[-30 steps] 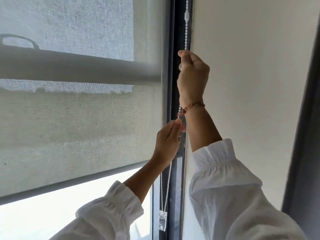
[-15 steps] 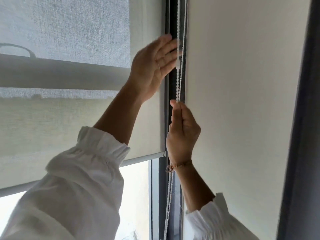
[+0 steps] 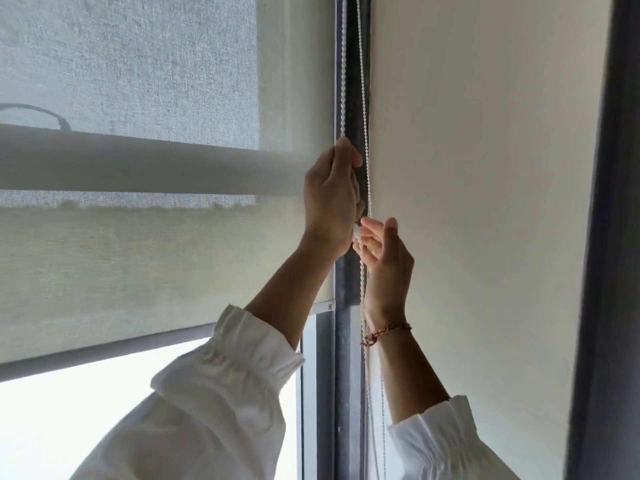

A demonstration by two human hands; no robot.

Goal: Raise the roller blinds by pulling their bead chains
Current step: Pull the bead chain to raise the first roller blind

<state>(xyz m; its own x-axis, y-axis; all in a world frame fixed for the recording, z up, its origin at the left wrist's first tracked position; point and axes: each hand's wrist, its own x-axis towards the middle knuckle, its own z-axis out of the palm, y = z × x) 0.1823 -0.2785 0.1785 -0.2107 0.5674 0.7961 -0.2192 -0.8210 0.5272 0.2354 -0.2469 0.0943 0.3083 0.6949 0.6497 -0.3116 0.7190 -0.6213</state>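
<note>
A grey mesh roller blind (image 3: 145, 265) covers the upper left window, its bottom bar (image 3: 104, 355) slanting above bright glass. White bead chains (image 3: 362, 98) hang along the dark frame between this blind and a plain cream blind (image 3: 485, 202) on the right. My left hand (image 3: 332, 199) is closed around one chain strand at mid-height. Just below it my right hand (image 3: 388, 261), wearing a braided bracelet, has its fingers loosely spread beside the strands, near a small white connector piece; it grips nothing that I can see.
A dark vertical window frame (image 3: 346, 375) runs between the two blinds. Another dark frame post (image 3: 602, 237) stands at the far right. White sleeves fill the lower part of the view. A horizontal rail shows through the mesh at left.
My left hand came down from flat against the blind and closed on the chain. My right hand let go of the chain and opened. The mesh blind's bottom bar sits higher than one second ago.
</note>
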